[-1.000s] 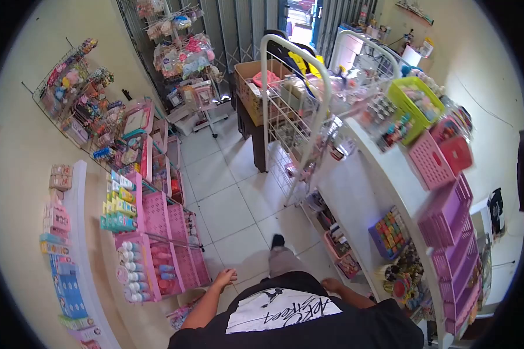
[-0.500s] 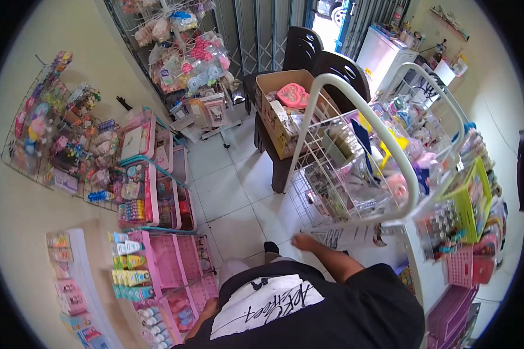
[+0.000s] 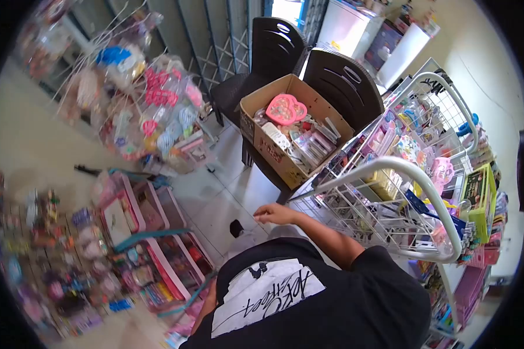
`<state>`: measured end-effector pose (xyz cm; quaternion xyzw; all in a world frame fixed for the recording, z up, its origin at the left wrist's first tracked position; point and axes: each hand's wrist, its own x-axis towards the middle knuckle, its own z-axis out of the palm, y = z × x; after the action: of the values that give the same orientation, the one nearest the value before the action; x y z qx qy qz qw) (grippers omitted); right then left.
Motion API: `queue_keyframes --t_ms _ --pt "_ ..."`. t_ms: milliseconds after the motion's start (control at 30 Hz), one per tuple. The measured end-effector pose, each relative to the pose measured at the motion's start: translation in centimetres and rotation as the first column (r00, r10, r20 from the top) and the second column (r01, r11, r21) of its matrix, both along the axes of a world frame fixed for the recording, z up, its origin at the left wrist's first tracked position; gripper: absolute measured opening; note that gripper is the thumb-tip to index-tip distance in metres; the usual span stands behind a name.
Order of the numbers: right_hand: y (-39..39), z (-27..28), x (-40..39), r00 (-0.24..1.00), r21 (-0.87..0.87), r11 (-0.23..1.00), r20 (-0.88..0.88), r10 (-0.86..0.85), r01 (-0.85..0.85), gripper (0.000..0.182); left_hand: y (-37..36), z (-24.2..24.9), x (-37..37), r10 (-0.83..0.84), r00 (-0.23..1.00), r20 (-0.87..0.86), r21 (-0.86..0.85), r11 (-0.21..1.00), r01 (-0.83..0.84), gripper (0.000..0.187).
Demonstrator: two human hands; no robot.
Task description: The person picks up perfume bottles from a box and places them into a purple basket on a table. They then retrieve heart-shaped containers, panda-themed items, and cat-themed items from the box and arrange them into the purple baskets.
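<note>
The right hand is held out in front of the body, just beside the lower front corner of the white wire rack. Its fingers are loosely curled and nothing is gripped; whether the rack wire is touched cannot be told. The left hand is hidden: only part of the left forearm is seen beside the black shirt, so the state of its fingers cannot be told.

The wire rack is framed by white arched tubing and is filled with small packaged goods. Behind the rack, further from the person, a cardboard box is set on a dark chair; a pink heart-shaped case lies on top of the box contents. A second dark chair stands behind the first. A green basket is placed on the far side of the rack. Across the tiled floor from the rack, pink display trays are arranged, though this area is blurred
</note>
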<state>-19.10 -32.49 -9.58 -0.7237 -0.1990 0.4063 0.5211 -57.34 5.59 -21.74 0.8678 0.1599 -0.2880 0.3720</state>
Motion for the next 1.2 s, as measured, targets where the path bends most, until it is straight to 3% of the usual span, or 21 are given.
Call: queue_keyframes --t_ms 33,67,133,167,200,233,267,300,333,367,433,500,567,633,667,700,800,833,900,1067,1200 --pt "0.7 3.6 2.6 0.99 0.1 0.987 -0.086 -0.114 0.123 0.043 2.0 2.7 3.4 0.017 1.0 -0.009 -0.003 1.0 -0.017 0.032" --pt "1.0 7.1 5.3 0.959 0.187 0.951 -0.184 -0.214 0.248 0.043 1.3 1.9 11.4 0.037 0.999 -0.023 -0.006 0.999 -0.037 0.032" --pt "0.5 11.3 11.2 0.873 0.371 0.793 -0.138 -0.467 0.483 0.034 4.3 1.8 15.3 0.037 0.998 -0.05 -0.002 0.999 -0.037 0.032" --pt "0.0 13.7 13.9 0.768 0.365 0.685 -0.166 -0.619 0.63 0.027 8.0 -1.8 17.3 0.235 0.956 -0.176 -0.151 0.953 -0.262 0.031" --pt "-0.4 13.3 16.9 0.622 0.476 0.461 -0.267 -0.736 0.749 0.029 10.3 -3.3 19.5 0.399 0.858 -0.323 -0.258 0.835 -0.486 0.03" --pt "-2.3 11.5 20.5 0.507 0.412 0.412 -0.152 -0.848 0.813 0.03 11.1 -3.0 22.1 0.385 0.866 -0.319 -0.251 0.847 -0.469 0.03" --pt "-4.3 7.6 24.3 0.379 0.381 0.3 -0.151 -0.913 0.875 0.032 11.3 -2.4 24.9 0.428 0.875 -0.226 -0.301 0.824 -0.481 0.03" --pt "-6.2 2.6 27.9 0.247 0.372 0.221 -0.025 -0.969 0.901 0.034 10.9 -1.4 27.4 0.475 0.869 -0.137 -0.351 0.797 -0.491 0.029" --pt "-7.9 -2.1 30.7 0.088 0.286 0.108 0.081 -0.993 0.952 0.048 9.6 1.9 30.6 0.408 0.899 -0.159 -0.173 0.885 -0.432 0.031" --pt "-8.7 -5.0 32.2 0.084 0.288 0.103 0.077 -0.993 0.952 0.048 8.2 2.6 33.0 0.405 0.901 -0.156 -0.169 0.888 -0.428 0.031" --pt "-9.0 -8.8 33.8 0.028 0.077 0.065 0.406 -0.914 0.995 0.071 6.3 3.7 36.6 0.526 0.831 -0.178 -0.286 0.781 -0.556 0.032" --pt "-8.9 -10.1 34.0 0.077 -0.005 0.082 0.415 -0.907 0.997 0.078 2.7 6.6 41.2 0.444 0.88 -0.166 -0.227 0.852 -0.473 0.036" --pt "-9.0 -10.1 34.6 0.121 -0.09 0.091 0.426 -0.897 0.992 0.085 0.8 6.1 44.5 0.203 0.979 0.016 -0.31 0.932 -0.188 0.04" --pt "-9.5 -9.2 34.1 0.273 -0.135 0.239 0.384 -0.882 0.962 0.085 -2.2 8.0 48.2 0.146 0.989 0.018 -0.322 0.937 -0.132 0.04" --pt "-10.0 -9.8 34.3 0.203 -0.053 0.214 0.596 -0.777 0.975 0.073 -3.8 9.1 50.1 0.101 0.994 0.034 -0.338 0.937 -0.084 0.041" --pt "-10.6 -8.9 34.4 0.208 -0.063 0.213 0.595 -0.777 0.975 0.073 -5.1 10.0 51.5 0.1 0.995 0.023 -0.337 0.937 -0.087 0.041" --pt "-12.4 -6.5 35.9 0.303 -0.153 0.3 0.777 -0.552 0.941 0.072 -7.0 11.8 54.3 0.033 0.997 0.066 -0.377 0.926 -0.005 0.039" --pt "-13.1 -7.7 36.5 0.31 -0.162 0.3 0.771 -0.557 0.94 0.072 -7.2 12.0 54.8 -0.014 0.998 0.057 -0.372 0.927 0.034 0.039" --pt "-14.1 -9.6 37.1 0.319 -0.085 0.31 0.345 -0.882 0.947 0.069 -7.3 12.7 55.7 -0.067 0.997 0.036 -0.365 0.928 0.076 0.039" --pt "-13.4 -5.5 36.1 0.4 -0.25 0.339 0.259 -0.879 0.907 0.063 -7.8 14.0 57.1 -0.138 0.99 0.035 -0.335 0.931 0.142 0.037" --pt "-12.0 -5.6 35.3 0.354 -0.148 0.322 0.383 -0.853 0.935 0.078 -9.0 15.4 58.5 -0.168 0.985 0.04 -0.334 0.927 0.172 0.036"
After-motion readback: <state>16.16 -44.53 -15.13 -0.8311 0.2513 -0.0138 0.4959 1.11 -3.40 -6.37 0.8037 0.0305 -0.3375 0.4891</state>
